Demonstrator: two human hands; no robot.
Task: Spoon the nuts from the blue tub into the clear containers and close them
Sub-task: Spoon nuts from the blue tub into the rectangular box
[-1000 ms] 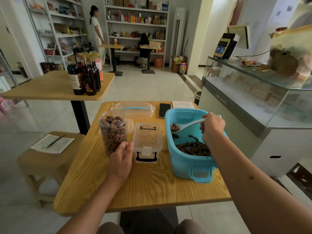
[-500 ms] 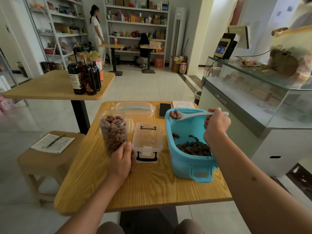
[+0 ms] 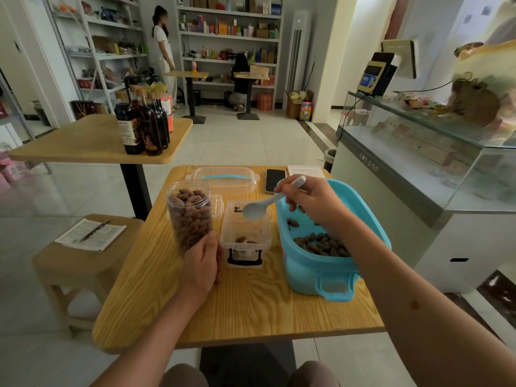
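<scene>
A blue tub [image 3: 312,272] with brown nuts in its bottom stands on the right of the wooden table [image 3: 251,311]. My right hand [image 3: 312,202] grips a pale spoon [image 3: 261,206], turned bowl-down over a small clear rectangular container [image 3: 245,233] that has a few nuts in it. A round clear jar [image 3: 190,216], full of nuts and without a lid, stands to its left. My left hand [image 3: 201,261] rests against the foot of the jar and the corner of the rectangular container.
A clear lid with a blue strip [image 3: 224,178], a phone [image 3: 275,180] and a paper [image 3: 305,171] lie at the table's far edge. A second table with dark bottles [image 3: 142,127] stands to the left, a stool with papers [image 3: 90,234] below it, a glass counter [image 3: 418,152] to the right.
My right hand lifted the loaded spoon out of the tub, swung it left over the rectangular container and tipped it; nuts now lie in that container. My left hand barely moved.
</scene>
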